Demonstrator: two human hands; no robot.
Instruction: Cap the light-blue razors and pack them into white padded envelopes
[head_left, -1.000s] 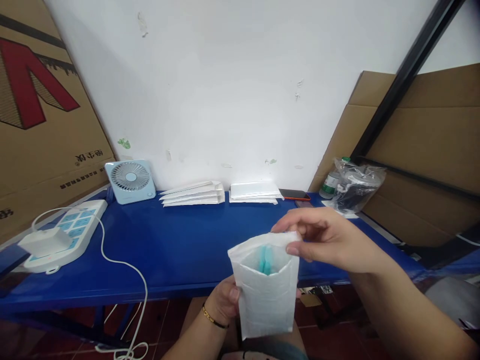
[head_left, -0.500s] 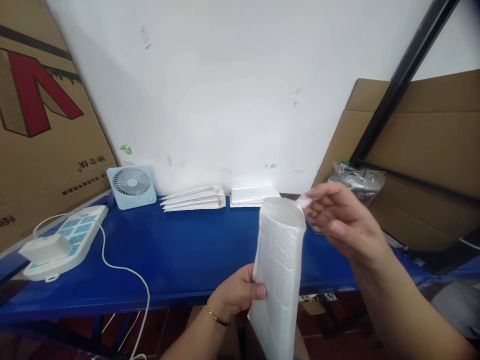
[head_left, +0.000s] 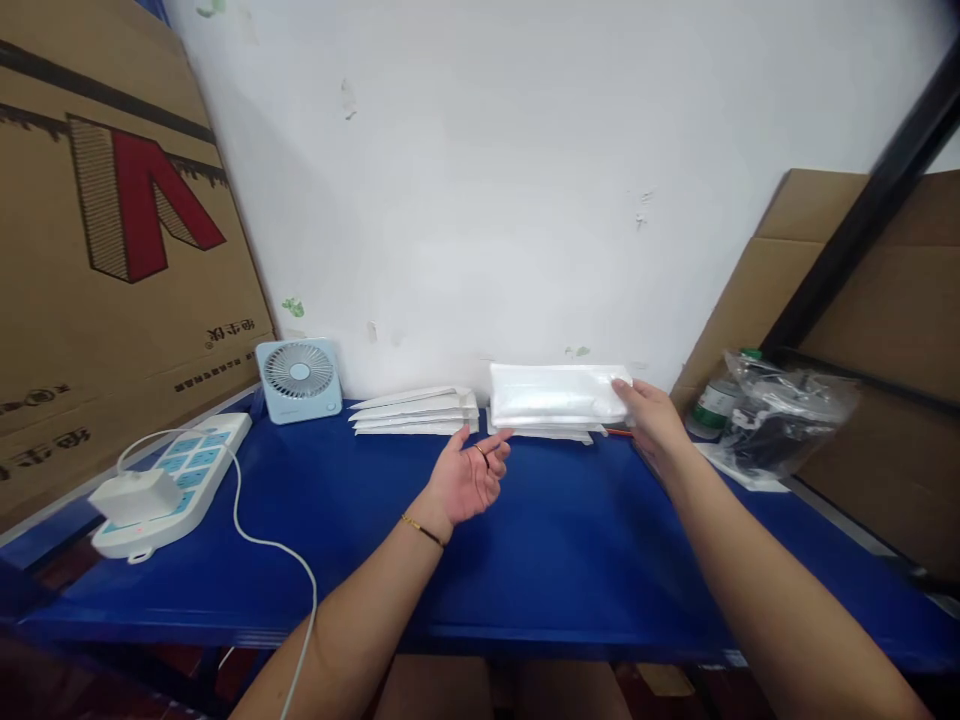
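Observation:
A white padded envelope (head_left: 559, 393) lies level just over the right-hand pile of envelopes (head_left: 551, 433), at the foot of the wall. My right hand (head_left: 652, 415) pinches its right end, thumb on top. Whether the envelope rests fully on the pile, I cannot tell. My left hand (head_left: 471, 480) is in front of its left end, palm up, fingers apart and holding nothing. To the left of it sits a second pile of white envelopes (head_left: 416, 412), slightly fanned.
On the blue table (head_left: 360, 540) at left stand a small light-blue fan (head_left: 300, 382) and a white power strip (head_left: 199, 490) with a plugged-in adapter and trailing cable. A clear plastic bag (head_left: 795, 415) and a green-capped bottle (head_left: 716, 400) stand at right. Cardboard (head_left: 142, 340) rises on both sides.
The envelope has gone from upright in front of me to lying flat over the right-hand pile. My left hand has let go of it; my right hand now grips its end. The view has shifted.

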